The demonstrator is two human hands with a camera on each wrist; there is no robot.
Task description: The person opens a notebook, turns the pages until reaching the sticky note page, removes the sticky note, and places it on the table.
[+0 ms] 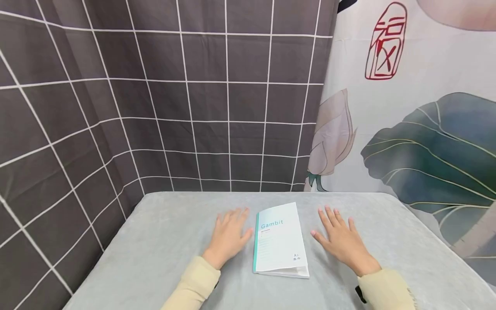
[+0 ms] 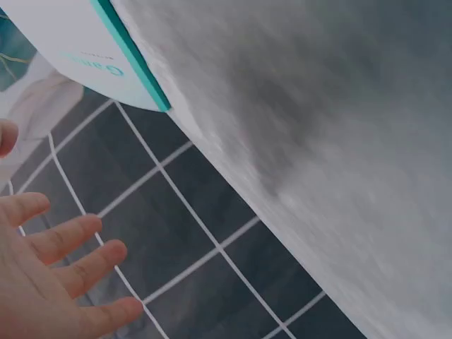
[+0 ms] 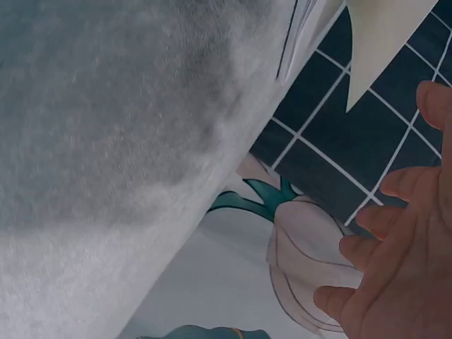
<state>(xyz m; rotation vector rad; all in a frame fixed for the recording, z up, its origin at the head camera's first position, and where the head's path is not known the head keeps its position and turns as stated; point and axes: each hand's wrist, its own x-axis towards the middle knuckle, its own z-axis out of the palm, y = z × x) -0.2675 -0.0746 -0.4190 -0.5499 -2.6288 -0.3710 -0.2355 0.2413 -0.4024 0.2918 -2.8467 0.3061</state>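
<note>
A white notebook (image 1: 280, 241) with a teal spine and the word "Gambit" on its cover lies on the grey table, its cover lifted slightly along the right and lower edges. To its left is my left hand (image 1: 229, 237), fingers spread and palm down, apart from the spine. My right hand (image 1: 342, 241) is on the other side, fingers likewise spread, with a gap to the notebook. In the left wrist view the notebook's teal spine (image 2: 134, 60) shows at the top, above the left fingers. The right wrist view catches the raised cover (image 3: 381, 42) near the right thumb.
The grey cloth-covered table (image 1: 155, 241) stretches out around the notebook. Behind it and to the left hangs a dark curtain (image 1: 205, 103) with a white grid. A white curtain (image 1: 348, 56) with lotus prints hangs at the right.
</note>
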